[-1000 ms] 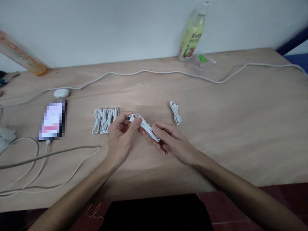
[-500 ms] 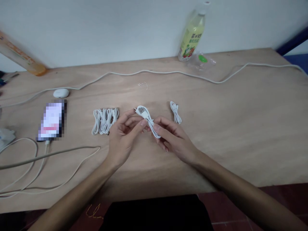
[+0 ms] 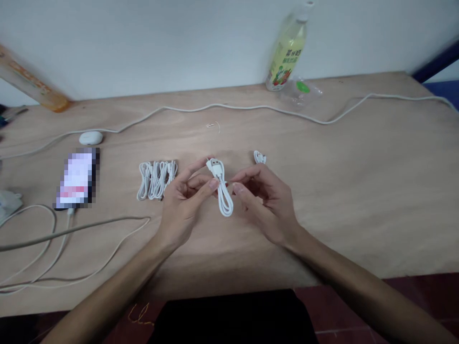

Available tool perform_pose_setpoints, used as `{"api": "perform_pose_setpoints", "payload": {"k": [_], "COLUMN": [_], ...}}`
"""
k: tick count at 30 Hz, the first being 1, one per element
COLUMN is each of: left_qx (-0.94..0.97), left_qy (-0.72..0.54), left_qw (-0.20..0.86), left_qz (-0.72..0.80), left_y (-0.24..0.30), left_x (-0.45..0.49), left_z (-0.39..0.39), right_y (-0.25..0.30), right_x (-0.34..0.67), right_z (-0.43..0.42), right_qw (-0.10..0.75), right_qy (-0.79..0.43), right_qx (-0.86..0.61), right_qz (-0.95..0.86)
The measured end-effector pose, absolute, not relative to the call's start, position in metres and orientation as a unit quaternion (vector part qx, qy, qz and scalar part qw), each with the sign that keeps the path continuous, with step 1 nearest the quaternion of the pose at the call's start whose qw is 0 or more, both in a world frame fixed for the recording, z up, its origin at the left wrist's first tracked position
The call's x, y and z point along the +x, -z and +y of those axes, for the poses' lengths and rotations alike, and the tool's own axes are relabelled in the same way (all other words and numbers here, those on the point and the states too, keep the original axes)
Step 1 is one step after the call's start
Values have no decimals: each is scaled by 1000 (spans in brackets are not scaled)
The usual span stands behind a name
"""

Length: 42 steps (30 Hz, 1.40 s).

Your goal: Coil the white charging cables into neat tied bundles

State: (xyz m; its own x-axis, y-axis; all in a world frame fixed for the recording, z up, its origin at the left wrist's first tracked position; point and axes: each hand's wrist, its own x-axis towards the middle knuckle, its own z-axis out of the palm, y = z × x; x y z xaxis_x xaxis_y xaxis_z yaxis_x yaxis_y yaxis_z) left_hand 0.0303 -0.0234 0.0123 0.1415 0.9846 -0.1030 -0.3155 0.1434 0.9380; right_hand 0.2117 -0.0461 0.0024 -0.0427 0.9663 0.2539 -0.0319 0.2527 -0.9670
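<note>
Pale wall (image 3: 161, 48), head view, meets the back edge of your light-brown wooden tabletop (image 3: 351, 191); its front edge crosses beneath your forearms, above dark-red floor tiles (image 3: 340, 310). A long white cord (image 3: 233, 107) runs along the rear. Your left hand (image 3: 182, 203) pinches a white coiled USB cable (image 3: 225, 203) above mid-table; your right hand (image 3: 274, 203) curls just beside it, grip uncertain. Tabletop spreads rightward from there; leftward lies a row of white cable bundles (image 3: 157, 179).
</note>
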Motion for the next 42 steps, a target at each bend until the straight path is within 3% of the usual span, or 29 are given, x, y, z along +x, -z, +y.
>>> {"api": "perform_pose_setpoints", "payload": {"k": [8,42], "left_qx": [394,370], "left_qy": [-492,-449], "left_qw": [676,719], "left_qz": [383,380], "left_y": [-12,-22], "left_x": [29,28], "left_z": [-24,-24], "right_y": [1,2], "right_x": [214,220], "right_z": [-47,-47], "right_qw": [564,574], "right_qy": [-314,-248], "right_qx": [-412,-391], "right_qz": [-643,-675]}}
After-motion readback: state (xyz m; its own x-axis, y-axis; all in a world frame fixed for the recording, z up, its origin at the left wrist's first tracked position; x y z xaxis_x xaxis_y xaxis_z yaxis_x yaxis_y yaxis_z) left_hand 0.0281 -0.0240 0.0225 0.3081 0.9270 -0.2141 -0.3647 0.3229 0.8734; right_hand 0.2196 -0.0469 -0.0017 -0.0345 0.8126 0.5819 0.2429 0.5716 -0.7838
